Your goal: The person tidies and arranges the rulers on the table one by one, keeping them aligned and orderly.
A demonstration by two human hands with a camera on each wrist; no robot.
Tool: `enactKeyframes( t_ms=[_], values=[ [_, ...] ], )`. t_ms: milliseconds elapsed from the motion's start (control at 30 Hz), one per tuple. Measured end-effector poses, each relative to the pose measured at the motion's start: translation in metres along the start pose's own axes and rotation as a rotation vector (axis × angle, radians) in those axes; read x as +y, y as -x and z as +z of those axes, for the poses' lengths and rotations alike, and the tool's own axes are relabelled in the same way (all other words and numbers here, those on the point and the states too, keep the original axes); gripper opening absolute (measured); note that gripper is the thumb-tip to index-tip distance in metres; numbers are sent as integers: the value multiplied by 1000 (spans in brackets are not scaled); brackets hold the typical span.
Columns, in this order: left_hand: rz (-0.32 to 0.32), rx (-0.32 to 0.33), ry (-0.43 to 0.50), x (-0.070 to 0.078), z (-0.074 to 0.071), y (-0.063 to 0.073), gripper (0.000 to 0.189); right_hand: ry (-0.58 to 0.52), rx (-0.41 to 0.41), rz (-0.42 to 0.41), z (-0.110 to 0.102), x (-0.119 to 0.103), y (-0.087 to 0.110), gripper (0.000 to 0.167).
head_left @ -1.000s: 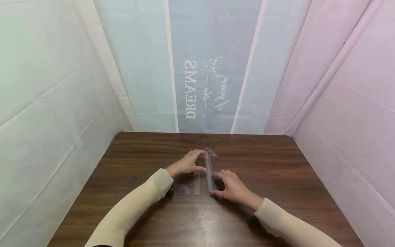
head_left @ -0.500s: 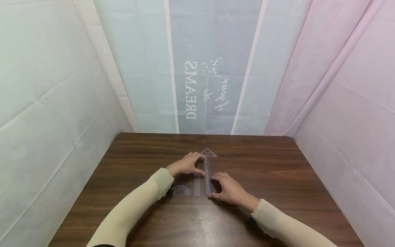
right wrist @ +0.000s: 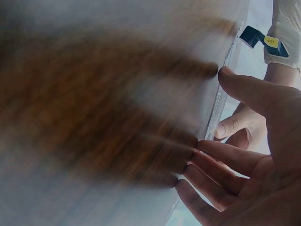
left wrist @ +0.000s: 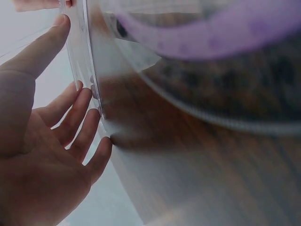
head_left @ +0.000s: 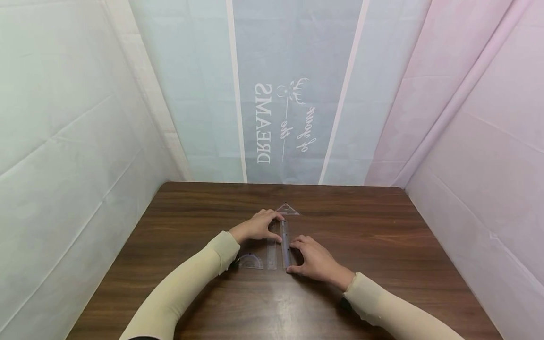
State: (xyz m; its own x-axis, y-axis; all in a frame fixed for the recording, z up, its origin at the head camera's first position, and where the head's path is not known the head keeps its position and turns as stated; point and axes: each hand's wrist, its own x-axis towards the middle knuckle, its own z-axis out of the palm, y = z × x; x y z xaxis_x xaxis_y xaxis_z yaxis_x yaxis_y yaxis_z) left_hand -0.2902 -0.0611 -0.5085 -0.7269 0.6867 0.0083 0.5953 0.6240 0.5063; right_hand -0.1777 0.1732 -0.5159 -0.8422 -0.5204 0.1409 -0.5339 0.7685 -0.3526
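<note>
In the head view a clear ruler with a bluish strip lies lengthwise near the table's middle. My left hand is on its left side, the thumb at the ruler's edge and the fingertips near its far end. From the right, my right hand touches the same ruler, its thumb near the close end and its fingers spread along the edge. Just left lies a second clear ruler, partly under my left hand. A clear protractor rests beside my left wrist. Beyond the rulers is a clear set square.
The brown wooden table has a far edge against a hanging printed cloth. Pale cloth walls stand along both sides. In the left wrist view, the purple-marked protractor looms close to the camera.
The tilted ruler has come slightly left and nearer and now lies straighter, alongside the second ruler. My right hand shifted left with it. My left fingers uncovered more of the set square.
</note>
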Motion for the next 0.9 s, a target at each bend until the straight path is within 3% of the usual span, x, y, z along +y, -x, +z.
enactKeyframes(
  t_ms=[900],
  values=[
    [14, -15, -21, 0, -1, 2, 69, 31, -6, 26, 0, -7, 0, 68]
  ],
)
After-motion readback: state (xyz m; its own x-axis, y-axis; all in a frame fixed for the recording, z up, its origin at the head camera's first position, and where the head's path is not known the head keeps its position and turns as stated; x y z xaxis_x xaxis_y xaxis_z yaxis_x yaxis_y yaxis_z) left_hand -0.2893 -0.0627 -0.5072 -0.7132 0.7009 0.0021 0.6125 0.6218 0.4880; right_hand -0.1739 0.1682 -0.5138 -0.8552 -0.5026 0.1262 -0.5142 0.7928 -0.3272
